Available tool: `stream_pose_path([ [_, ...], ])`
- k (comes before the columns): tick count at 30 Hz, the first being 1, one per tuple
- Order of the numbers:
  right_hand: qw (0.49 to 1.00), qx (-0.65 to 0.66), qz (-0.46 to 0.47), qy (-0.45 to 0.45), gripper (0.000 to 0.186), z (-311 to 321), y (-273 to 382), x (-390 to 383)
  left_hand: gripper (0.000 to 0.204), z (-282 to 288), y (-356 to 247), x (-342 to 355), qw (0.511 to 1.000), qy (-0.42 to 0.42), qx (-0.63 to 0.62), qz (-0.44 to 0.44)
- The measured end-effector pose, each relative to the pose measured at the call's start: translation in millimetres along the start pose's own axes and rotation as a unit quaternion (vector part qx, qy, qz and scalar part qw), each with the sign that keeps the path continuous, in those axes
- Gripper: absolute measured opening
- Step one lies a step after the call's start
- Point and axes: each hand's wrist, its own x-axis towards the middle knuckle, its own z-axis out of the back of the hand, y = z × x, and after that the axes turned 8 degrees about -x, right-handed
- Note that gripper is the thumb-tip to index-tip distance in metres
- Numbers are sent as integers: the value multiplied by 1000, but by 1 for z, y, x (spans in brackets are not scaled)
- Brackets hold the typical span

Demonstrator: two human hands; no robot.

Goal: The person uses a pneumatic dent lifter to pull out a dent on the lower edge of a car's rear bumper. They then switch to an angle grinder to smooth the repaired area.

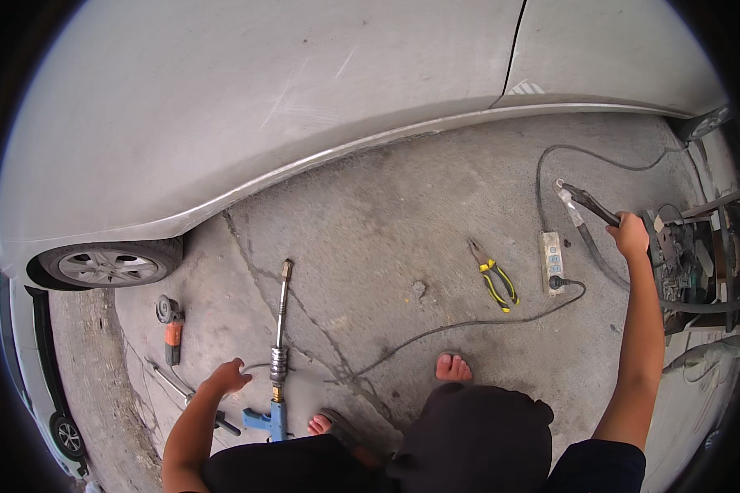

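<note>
In my right hand (pixel 631 236), closed around its dark handle, is a plier-like clamp (pixel 588 201) pointing up and left. A thick cable (pixel 594 251) with a pale wrapped end lies against the clamp's jaw; whether they are joined I cannot tell. My left hand (pixel 228 378) hovers at the lower left, fingers stretched to the right and holding nothing. Just right of it lies a blue pistol-grip dent puller (pixel 279 361) with a long metal shaft and sliding weight. An orange and black angle grinder (pixel 171 329) rests beyond that hand, with a silver rod-like tool (pixel 171 381) partly behind the wrist.
A silver car (pixel 304 90) fills the far side, its wheel (pixel 111 263) at left. Yellow-black pliers (pixel 495 278) and a white power strip (pixel 552 259) lie on the concrete (pixel 403 214). A thin cord (pixel 436 330) crosses before my feet. Cluttered metal rack (pixel 699 304) at right.
</note>
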Motion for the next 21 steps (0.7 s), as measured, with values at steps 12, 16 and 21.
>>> stream_pose_path([
  [12,981,-172,66,-67,37,-26,30,37,45,19,22,-61,944,-156,-282,77],
  [16,978,6,207,33,33,1,126,26,54,-56,65,-79,966,-168,-152,121],
  [21,938,-4,332,96,29,35,221,-53,55,-89,64,-82,972,-227,-40,53],
])
